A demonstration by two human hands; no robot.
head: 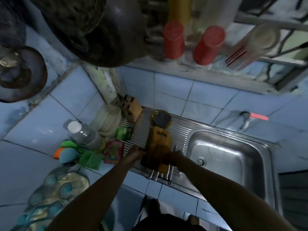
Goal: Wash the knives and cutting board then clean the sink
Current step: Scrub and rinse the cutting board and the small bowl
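The person is standing at the steel sink unit, and both hands are meeting at the near end of the wooden cutting board [159,147], which is lying lengthwise on the ribbed drainboard [179,130] just left of the sink basin [230,157]. The left hand [135,153] is gripping the board's left edge, fingers curled over it; the right hand [175,158] is pressing at the board's right near corner, but the light is too dim for me to tell whether it is grasping the board or something against it. The knives [162,175] are lying under the board's near end, their handles poking out toward the counter edge. A dish holding a dark scrubber [160,120] is sitting just beyond the board's far end, and the tap [246,120] is sticking out of the wall behind the basin. It looks like the board is about to be lifted for washing. Doing that well probably means raising it level and clear of the blades before swinging it right over the basin, keeping fingers off the knife edges beneath.
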